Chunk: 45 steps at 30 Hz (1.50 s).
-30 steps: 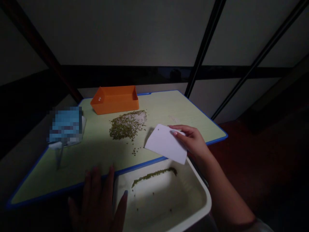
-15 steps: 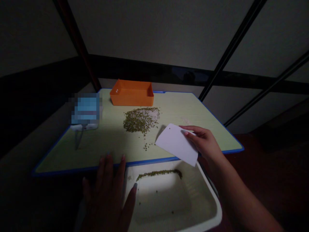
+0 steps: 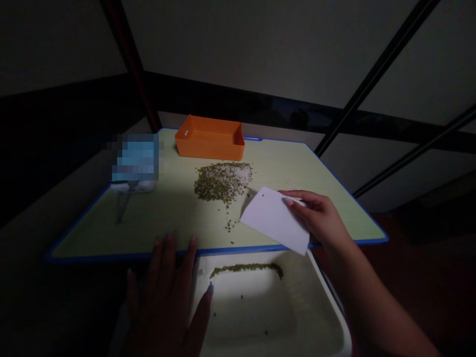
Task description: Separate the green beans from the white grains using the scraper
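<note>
My right hand [image 3: 316, 213] pinches a flat white plastic scraper [image 3: 277, 218] with a small hole in one corner. The scraper is tilted over the table's front edge, its lower corner above the white basin [image 3: 342, 322]. Left of the scraper lies a pile of green seeds mixed with white grains [image 3: 221, 182], and a few stray seeds trail toward me. Along the basin's far inner side runs a line of green seeds [image 3: 247, 268]. My left hand [image 3: 163, 297] is spread at the basin's left side, thumb over the rim, fingertips by the table edge.
An orange open box [image 3: 210, 146] stands at the back of the pale green table [image 3: 297, 163], which has a blue rim. To the left is a small white device [image 3: 134, 187] with a blurred-out blue top. Panelled walls rise behind and at the left.
The camera view has shifted slightly, so the table appears a little farther right. My right hand still holds the scraper in nearly the same pose, and my left hand has hardly moved.
</note>
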Motion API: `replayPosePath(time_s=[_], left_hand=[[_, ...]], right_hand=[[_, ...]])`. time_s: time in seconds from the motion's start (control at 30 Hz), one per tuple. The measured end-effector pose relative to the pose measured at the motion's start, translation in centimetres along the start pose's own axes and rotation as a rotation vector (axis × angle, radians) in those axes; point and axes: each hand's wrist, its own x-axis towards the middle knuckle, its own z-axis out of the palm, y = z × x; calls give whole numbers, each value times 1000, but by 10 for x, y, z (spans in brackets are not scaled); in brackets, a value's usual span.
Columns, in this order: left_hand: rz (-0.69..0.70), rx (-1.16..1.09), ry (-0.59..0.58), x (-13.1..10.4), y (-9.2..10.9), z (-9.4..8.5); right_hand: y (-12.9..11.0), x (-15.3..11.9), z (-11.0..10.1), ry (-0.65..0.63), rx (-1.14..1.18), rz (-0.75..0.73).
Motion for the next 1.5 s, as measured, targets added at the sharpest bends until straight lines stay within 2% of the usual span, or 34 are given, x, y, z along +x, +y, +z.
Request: replayPosePath(time_s=[0.2, 0.53, 0.73, 0.97, 1.17, 1.5], left_hand=[[0, -9, -14, 0, 0, -1], [11, -36, -36, 1, 0, -1], [-14, -63, -40, 1, 0, 0], [80, -14, -22, 0, -10, 6], [-1, -75, -41, 1, -1, 0], [-16, -88, -55, 2, 1, -3]], right_hand=[[3, 1, 5, 27, -10, -17], [0, 5, 2, -51, -16, -63], [2, 3, 2, -13, 28, -50], [3, 2, 4, -44, 1, -91], [3, 5, 8, -43, -14, -113], [6, 9, 7, -96, 7, -118]])
